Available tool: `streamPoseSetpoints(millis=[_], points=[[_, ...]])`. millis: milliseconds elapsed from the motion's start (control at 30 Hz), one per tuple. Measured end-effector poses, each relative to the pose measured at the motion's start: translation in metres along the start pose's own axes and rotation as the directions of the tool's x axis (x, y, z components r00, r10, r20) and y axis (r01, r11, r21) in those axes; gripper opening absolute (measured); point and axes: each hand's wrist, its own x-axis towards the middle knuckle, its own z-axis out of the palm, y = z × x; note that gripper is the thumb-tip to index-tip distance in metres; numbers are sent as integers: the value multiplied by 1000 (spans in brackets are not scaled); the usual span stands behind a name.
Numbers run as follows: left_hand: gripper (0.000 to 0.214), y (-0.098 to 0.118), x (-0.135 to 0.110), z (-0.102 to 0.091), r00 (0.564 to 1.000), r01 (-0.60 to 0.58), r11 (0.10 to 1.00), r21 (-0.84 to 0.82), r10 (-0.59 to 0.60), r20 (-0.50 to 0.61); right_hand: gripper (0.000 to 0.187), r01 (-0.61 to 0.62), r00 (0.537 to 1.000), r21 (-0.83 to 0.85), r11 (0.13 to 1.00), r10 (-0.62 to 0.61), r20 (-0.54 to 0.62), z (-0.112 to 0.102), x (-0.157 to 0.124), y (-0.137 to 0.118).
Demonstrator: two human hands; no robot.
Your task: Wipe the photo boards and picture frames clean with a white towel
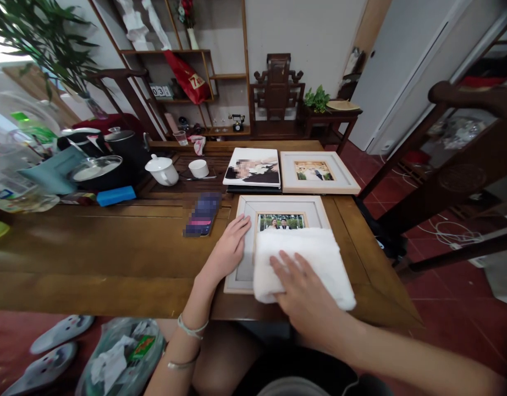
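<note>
A pale-framed photo (284, 206) lies flat near the front edge of the wooden table (113, 247). A folded white towel (315, 253) covers the lower part of that frame. My right hand (303, 294) lies flat on the towel with its fingers stretched out. My left hand (231, 245) rests open on the left side of the frame, fingers together and flat. Neither hand grips anything.
A phone (203, 214) lies left of the frame. Behind it are a photo book (253, 168) and a second framed photo (317, 171). A white teapot (163, 170), a cup (198, 168), pots (100, 168) and a blue sponge (115, 195) stand at left. Slippers (51, 346) lie on the floor.
</note>
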Motion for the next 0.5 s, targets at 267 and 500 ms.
streamPoseSetpoints(millis=[267, 500], points=[[43, 1, 1, 0, 1000, 1, 1000, 20, -1, 14, 37, -205, 977, -10, 979, 205, 50, -14, -21, 97], [45, 1, -2, 5, 999, 19, 1000, 17, -18, -43, 32, -195, 973, -13, 981, 195, 121, 1, 7, 51]])
